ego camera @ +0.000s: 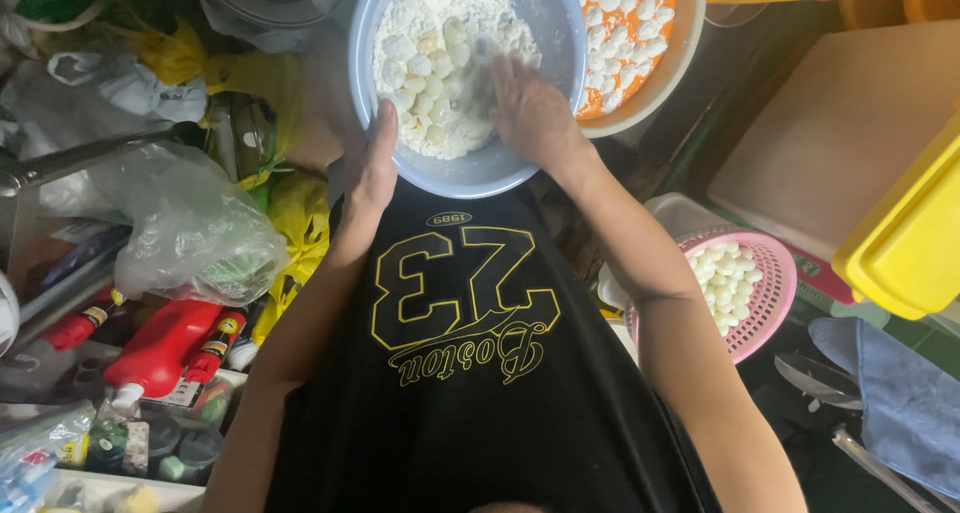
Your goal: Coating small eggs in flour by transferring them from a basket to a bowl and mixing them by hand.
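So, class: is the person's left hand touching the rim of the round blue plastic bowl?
Touching: the head view shows the left hand pressed against the blue bowl rim's outer edge.
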